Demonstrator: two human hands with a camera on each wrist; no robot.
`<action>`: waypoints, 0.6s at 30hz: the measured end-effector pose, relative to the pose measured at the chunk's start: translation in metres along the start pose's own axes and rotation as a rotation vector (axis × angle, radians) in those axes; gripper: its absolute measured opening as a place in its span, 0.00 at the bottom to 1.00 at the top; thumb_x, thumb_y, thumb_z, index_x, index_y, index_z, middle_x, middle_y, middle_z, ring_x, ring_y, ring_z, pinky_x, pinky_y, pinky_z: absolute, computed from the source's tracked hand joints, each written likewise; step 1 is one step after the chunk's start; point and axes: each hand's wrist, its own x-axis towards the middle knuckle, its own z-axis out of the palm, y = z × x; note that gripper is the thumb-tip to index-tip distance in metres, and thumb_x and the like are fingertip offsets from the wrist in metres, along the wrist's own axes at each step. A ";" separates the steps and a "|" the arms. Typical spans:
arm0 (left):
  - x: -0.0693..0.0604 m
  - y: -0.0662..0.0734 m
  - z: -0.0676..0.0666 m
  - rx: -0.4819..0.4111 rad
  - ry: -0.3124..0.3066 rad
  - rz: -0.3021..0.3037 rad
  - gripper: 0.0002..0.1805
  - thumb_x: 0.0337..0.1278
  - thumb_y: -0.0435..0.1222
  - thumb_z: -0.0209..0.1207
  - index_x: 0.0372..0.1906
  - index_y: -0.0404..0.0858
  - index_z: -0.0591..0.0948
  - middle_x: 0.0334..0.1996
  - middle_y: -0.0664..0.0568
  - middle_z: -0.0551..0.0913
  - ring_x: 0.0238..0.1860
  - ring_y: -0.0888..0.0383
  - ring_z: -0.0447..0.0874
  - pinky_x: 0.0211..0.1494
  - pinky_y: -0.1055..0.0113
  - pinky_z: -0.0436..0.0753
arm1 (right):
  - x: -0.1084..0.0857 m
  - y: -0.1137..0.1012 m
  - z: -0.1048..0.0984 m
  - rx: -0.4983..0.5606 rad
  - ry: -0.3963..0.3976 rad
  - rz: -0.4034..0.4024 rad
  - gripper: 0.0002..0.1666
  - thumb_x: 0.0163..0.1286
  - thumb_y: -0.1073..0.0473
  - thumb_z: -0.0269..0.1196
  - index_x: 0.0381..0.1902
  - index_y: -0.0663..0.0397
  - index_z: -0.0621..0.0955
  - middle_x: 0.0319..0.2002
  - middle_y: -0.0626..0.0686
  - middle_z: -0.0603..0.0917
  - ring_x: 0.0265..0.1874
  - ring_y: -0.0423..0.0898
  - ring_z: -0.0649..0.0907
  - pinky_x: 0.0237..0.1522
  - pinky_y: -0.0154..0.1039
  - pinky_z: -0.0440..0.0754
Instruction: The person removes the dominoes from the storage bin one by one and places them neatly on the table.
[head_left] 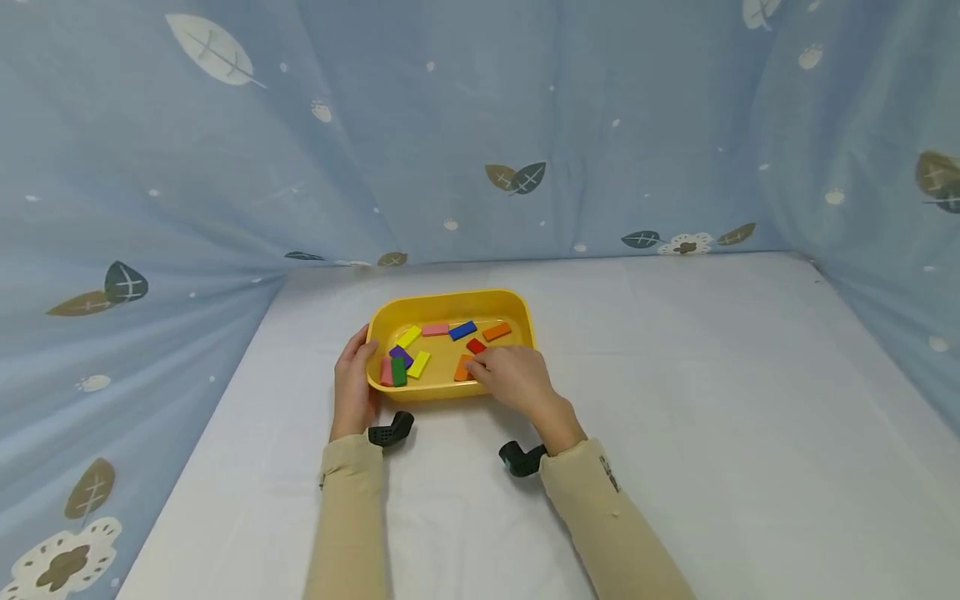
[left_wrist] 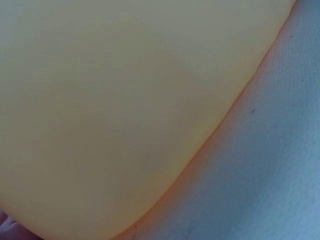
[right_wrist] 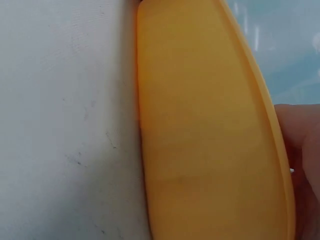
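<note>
In the head view, a yellow tray [head_left: 441, 354] sits on the white worktop [head_left: 720, 417], a little left of the frame's centre. The left hand [head_left: 352, 383] grasps the tray's left end, its thumb at the rim. The right hand [head_left: 517, 377] is over the tray's lower right corner with fingers bent, the fingertips at an orange block [head_left: 462, 367]; whether its grip is closed on that block I cannot tell.

A red block [head_left: 476, 346] lies just above those fingertips, with a second orange block [head_left: 497, 332] to its upper right. A blue block [head_left: 462, 331] and a pink block [head_left: 435, 330] lie along the tray's upper side. In its left part are two yellow blocks [head_left: 419, 364], a purple block [head_left: 402, 356], and a green block [head_left: 399, 372] beside another pink block [head_left: 386, 372]. A blue leaf-patterned curtain [head_left: 450, 108] fills the top of the frame.
</note>
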 end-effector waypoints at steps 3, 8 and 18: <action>-0.001 0.001 0.000 0.006 -0.004 -0.007 0.22 0.60 0.43 0.50 0.61 0.49 0.69 0.61 0.57 0.64 0.60 0.58 0.63 0.61 0.67 0.65 | 0.000 0.001 0.001 0.035 0.059 0.003 0.09 0.62 0.49 0.57 0.31 0.42 0.83 0.26 0.43 0.76 0.22 0.39 0.73 0.21 0.31 0.68; 0.000 0.005 -0.001 0.020 -0.004 -0.011 0.22 0.61 0.43 0.49 0.60 0.49 0.69 0.61 0.58 0.64 0.60 0.59 0.63 0.61 0.68 0.65 | 0.001 0.002 0.000 0.108 0.119 0.004 0.06 0.61 0.57 0.59 0.36 0.41 0.81 0.39 0.44 0.76 0.32 0.40 0.75 0.31 0.34 0.74; 0.000 0.003 0.000 -0.004 -0.010 -0.007 0.21 0.61 0.42 0.50 0.60 0.49 0.70 0.60 0.57 0.65 0.59 0.58 0.64 0.61 0.67 0.66 | 0.002 0.008 -0.005 0.310 0.126 0.085 0.26 0.59 0.55 0.62 0.56 0.45 0.72 0.37 0.44 0.79 0.28 0.41 0.74 0.32 0.33 0.76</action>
